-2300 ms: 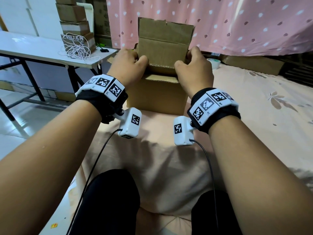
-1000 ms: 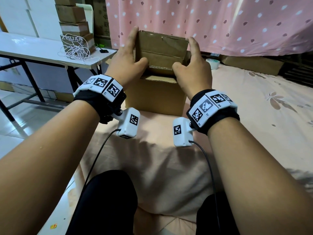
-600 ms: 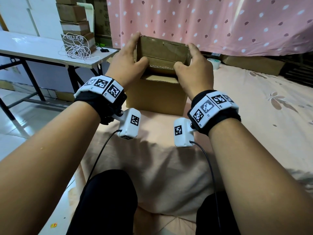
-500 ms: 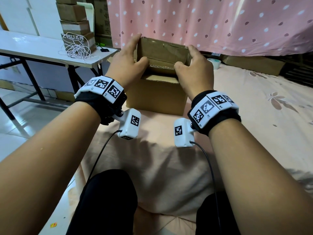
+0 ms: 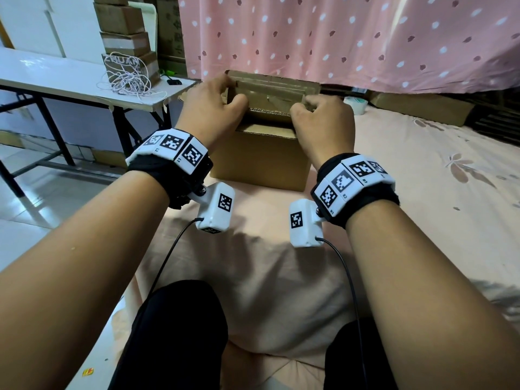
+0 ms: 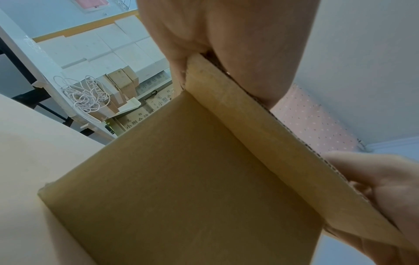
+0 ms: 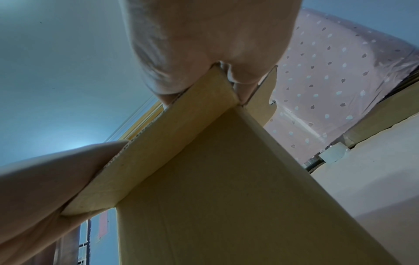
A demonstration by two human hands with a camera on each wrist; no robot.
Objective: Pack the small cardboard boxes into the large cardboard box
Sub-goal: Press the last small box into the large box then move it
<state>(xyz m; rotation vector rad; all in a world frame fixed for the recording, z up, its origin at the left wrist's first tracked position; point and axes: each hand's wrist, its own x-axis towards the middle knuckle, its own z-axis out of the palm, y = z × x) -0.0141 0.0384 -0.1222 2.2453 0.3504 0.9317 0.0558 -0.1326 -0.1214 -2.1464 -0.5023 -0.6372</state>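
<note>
Fingers [image 5: 218, 84] of my left hand [image 5: 209, 108] curl over the far flap [image 5: 270, 85] of the large cardboard box [image 5: 261, 161], thumb on its near face, so that hand grips the flap at its left corner; my right hand [image 5: 323, 119] does the same at the right corner, its fingers folded round the cardboard. From the left wrist I see the near flap [image 6: 260, 129] pinched between thumb and fingers, its corrugated edge showing, and the right wrist view shows the matching pinch on the other end. So each hand seems to hold both long flaps together, though how the two overlap under my palms I cannot tell. The box sits on the peach bedsheet [image 5: 422, 192] just beyond my knees, upright, with the pink spotted curtain [image 5: 337, 38] behind it. I judge this to be the closing step: flaps lie folded low over the opening, and I see no small cardboard boxes on the sheet, so they are presumably inside, though the interior is hidden. Other boxes stand stacked on the white table [image 5: 70, 83] to my left, beside a tangle of white cord [image 5: 126, 77]; whether they belong to the job I cannot say. Next I would need to press the flaps flat and level, keeping both corners even so neither springs up, and a tape roll [image 5: 356, 102] lies just right of the box.
</note>
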